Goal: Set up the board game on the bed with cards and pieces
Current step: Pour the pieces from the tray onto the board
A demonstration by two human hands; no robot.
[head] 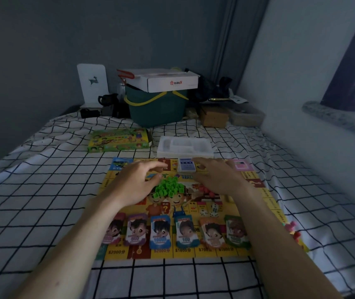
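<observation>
Head view, board: the game board (265, 203) is laid flat on the checked bedsheet (32, 201), with six stacks of character money cards (160, 231) ranged along its near edge.
Head view, pieces: a heap of green houses (168, 187) is seen at the board's centre, red pieces (209, 190) just beside it, dice (212, 209) nearer.
Left hand: the left hand (137, 182) is held over the heap's left side, fingers loosely curled, nothing gripped.
Right hand: the right hand (217, 178) is spread and relaxed, fingertips near the blue card deck (186, 165); contact cannot be confirmed.
Step judged: tidying the central pieces and deck.
Method advised: the heap is best cupped from both sides, so that no houses are scattered.
Surroundings: the plastic tray (185, 146) and game box (118, 140) are noted beyond the board.
</observation>
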